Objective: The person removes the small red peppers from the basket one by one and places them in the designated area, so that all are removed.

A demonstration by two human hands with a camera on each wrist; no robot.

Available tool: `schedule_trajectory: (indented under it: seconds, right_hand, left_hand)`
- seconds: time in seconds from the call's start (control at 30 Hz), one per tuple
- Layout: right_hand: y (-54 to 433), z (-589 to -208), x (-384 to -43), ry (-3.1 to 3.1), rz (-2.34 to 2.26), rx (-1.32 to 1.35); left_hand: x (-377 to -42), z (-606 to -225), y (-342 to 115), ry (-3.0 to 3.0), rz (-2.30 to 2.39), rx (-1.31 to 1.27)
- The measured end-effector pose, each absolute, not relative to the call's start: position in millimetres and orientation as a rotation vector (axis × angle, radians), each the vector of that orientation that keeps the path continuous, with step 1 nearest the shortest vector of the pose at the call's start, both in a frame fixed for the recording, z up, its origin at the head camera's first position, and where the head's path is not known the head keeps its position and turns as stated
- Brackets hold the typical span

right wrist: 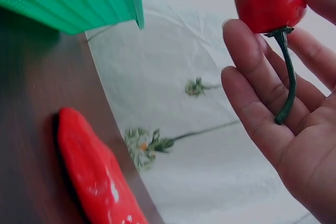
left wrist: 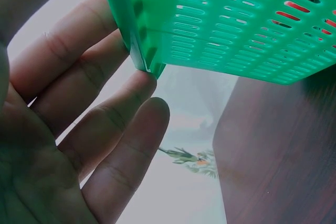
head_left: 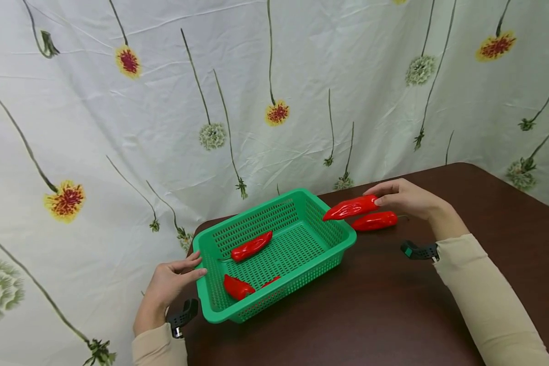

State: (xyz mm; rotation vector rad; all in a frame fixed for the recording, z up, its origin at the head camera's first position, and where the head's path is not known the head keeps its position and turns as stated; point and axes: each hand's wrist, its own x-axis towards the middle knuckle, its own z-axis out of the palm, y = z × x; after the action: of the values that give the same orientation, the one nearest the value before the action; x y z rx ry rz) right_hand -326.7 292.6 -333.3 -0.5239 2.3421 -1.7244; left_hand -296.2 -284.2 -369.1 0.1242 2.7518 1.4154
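Note:
A glossy red pepper (head_left: pixel 351 207) is pinched between the thumb and fingers of my right hand (head_left: pixel 404 197), raised beside the basket's right end. Its green stem (right wrist: pixel 289 77) hangs down in front of the palm in the right wrist view. On the table just below lies another red pepper (head_left: pixel 375 221). My left hand (head_left: pixel 171 282) holds the left rim of the green plastic basket (head_left: pixel 276 300), thumb and fingertips at the edge; the little finger (left wrist: pixel 139 145) stays off it. Inside are a red pepper (head_left: pixel 251 246), a second pepper (head_left: pixel 238 287) and a third, mostly hidden behind the near wall.
The basket stands on a dark brown table (head_left: pixel 370 305), near its back edge. Behind the table hangs a white cloth (head_left: pixel 164 101) printed with flowers. Each wrist wears a black camera strap (head_left: pixel 421 250).

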Motion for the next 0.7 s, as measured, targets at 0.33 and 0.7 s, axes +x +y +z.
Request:
schedule_trajectory:
  seconds: [0.33, 0.7]
  right_hand:
    - [322.7, -352.7, -328.8, 2.383, -1.687, -0.46]
    - [351.4, -373.0, -330.4, 2.5, -1.58, -0.376]
  left_hand:
    - [-296.8, -370.0, -285.5, 2.755, 1.409, 0.12]
    - [-298.1, -371.4, -286.4, 2.742, 1.411, 0.104]
